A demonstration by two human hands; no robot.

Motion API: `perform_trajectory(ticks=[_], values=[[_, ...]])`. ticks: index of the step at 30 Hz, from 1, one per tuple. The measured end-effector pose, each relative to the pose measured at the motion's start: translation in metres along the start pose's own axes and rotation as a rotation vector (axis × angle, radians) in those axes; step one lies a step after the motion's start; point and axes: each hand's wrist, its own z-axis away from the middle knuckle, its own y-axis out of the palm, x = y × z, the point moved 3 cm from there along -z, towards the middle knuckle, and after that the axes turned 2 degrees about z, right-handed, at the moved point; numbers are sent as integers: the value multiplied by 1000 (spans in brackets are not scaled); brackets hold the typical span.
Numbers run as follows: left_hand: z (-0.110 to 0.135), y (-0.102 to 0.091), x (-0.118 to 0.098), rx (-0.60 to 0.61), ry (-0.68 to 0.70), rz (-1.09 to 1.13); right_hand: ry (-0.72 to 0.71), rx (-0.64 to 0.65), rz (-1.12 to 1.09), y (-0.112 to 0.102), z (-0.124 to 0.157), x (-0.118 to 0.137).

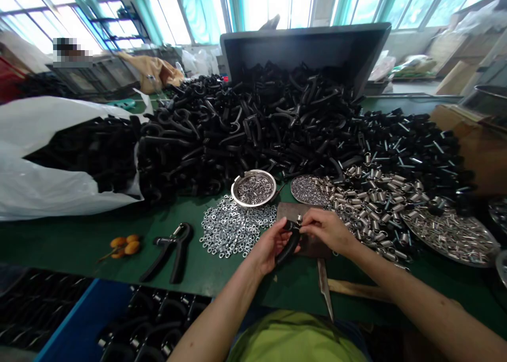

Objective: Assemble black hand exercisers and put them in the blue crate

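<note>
My left hand (pixel 269 246) is closed round a curved black plastic handle (pixel 288 246), holding it above the green table near its front edge. My right hand (pixel 327 227) pinches at the top end of that handle, where a small metal part (pixel 299 219) shows between the fingertips. Both hands hover over a brown block (pixel 295 214) lying on the table. A heap of small silver washers (pixel 233 230) lies just left of my hands, and a round steel dish (pixel 254 188) of small metal pieces stands behind it.
A big pile of black handles (pixel 253 124) spills from a tipped grey bin (pixel 304 48). Springs (pixel 368 198) and trays of metal parts (pixel 451 235) lie right. An assembled hand grip (pixel 170 251) and orange fruits (pixel 124 245) lie left, a white bag (pixel 43 156) beyond.
</note>
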Motion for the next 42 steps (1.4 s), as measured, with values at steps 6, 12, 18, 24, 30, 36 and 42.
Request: perform_trajectory(ticks=[6,12,18,24,30,36,42], values=[[4,6,1,49,-45,184,255,-163,-276,11,6,-6],[13,12,-4,82,-13,238,105,-236,-221,10,9,1],[16,13,-2,101,1,225,64,-212,-196,8,9,8],[14,5,-1,65,-3,150,57,-161,-183,7,8,10],[14,2,-4,-10,26,44,47,-127,-83,6,9,9],[19,9,-13,128,123,-200,-11,-21,76,4,9,11],[13,16,-33,124,374,-778,-441,162,689,6,3,-5]])
